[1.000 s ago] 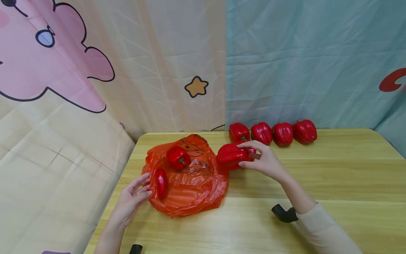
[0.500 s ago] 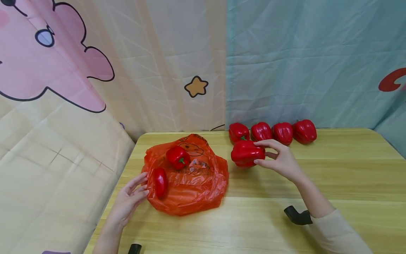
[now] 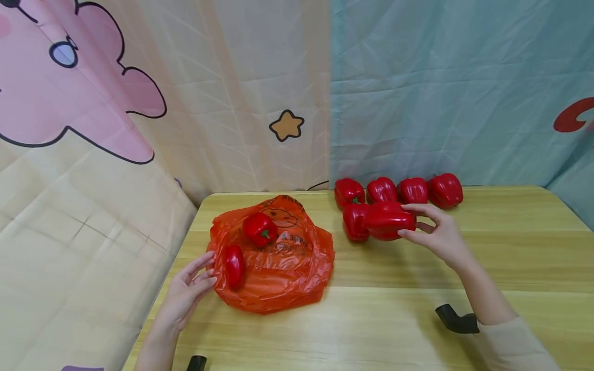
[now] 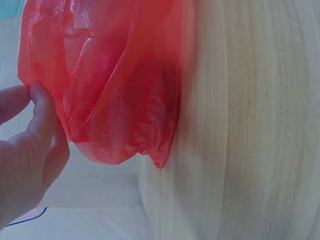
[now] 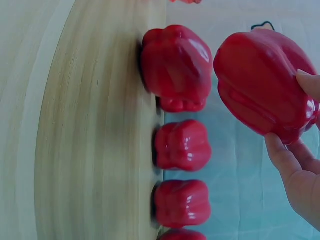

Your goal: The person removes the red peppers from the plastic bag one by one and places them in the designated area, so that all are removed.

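Observation:
My right hand (image 3: 436,234) grips a glossy red bell pepper (image 3: 389,220) by one end, fingertips above and thumb below. The right wrist view shows this held pepper (image 5: 265,82) raised off the table. Just left of it, and partly covered by it, another red bell pepper (image 3: 355,222) sits on the table. At left, an orange-red plastic bag (image 3: 278,283) lies with its mouth open. In it are a bell pepper (image 3: 260,230) with a green stem and a second red pepper (image 3: 234,266). My left hand (image 4: 30,142) pinches the bag's edge between thumb and fingers.
Several red bell peppers (image 3: 382,191) stand in a row along the back edge of the wooden table (image 3: 510,247), against a hanging curtain (image 3: 394,103). A black curved piece (image 3: 457,320) sits by my right sleeve, and another black piece (image 3: 197,363) by my left forearm.
My right hand has moved right with its bell pepper, away from the bag's right edge. The pepper standing behind it has come into view. My left hand has hardly moved.

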Tool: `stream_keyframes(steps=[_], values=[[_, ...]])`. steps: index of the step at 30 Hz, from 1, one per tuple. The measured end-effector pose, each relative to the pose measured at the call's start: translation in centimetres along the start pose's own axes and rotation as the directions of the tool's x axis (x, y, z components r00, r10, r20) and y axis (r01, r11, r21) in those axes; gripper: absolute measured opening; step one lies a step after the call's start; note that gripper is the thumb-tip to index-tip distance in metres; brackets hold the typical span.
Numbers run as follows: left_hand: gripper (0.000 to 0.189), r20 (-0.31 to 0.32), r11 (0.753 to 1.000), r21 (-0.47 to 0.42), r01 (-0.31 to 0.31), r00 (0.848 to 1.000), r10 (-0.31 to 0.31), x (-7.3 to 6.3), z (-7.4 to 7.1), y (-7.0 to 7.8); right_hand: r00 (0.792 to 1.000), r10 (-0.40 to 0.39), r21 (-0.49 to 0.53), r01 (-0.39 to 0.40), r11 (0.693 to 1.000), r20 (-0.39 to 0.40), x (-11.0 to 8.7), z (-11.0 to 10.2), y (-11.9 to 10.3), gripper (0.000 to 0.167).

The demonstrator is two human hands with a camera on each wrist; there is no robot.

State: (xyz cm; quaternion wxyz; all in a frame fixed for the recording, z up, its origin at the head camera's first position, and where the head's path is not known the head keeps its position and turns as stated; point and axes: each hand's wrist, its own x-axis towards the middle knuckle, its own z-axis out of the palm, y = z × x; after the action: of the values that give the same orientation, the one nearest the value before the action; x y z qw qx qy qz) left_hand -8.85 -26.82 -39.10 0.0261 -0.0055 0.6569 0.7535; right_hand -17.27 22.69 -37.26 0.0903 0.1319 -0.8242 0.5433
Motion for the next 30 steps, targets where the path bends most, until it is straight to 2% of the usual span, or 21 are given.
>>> stream_keyframes(steps=[8,14,23,30], values=[[0.047,-0.013,1.000,0.016,0.008,1.000,-0.008,0.1,0.1,0.1,0.999,0.012,-0.049,-0.014,0.999,-0.040,-0.5,-1.2,1.2,0.050],[0.046,-0.042,0.999,0.029,0.040,0.998,-0.039,0.1,0.1,0.2,0.996,0.069,-0.033,-0.071,0.997,-0.062,-0.6,-1.3,2.2,0.050],[0.049,-0.023,1.000,-0.018,-0.022,1.000,0.021,-0.1,0.1,0.0,0.983,0.152,-0.070,-0.159,0.985,-0.104,-0.6,-1.1,4.1,0.056],[0.049,-0.054,1.000,-0.006,-0.001,0.999,0.000,-0.1,0.2,0.1,0.974,0.188,-0.080,-0.199,0.977,-0.126,-0.6,-0.6,4.6,0.058]])
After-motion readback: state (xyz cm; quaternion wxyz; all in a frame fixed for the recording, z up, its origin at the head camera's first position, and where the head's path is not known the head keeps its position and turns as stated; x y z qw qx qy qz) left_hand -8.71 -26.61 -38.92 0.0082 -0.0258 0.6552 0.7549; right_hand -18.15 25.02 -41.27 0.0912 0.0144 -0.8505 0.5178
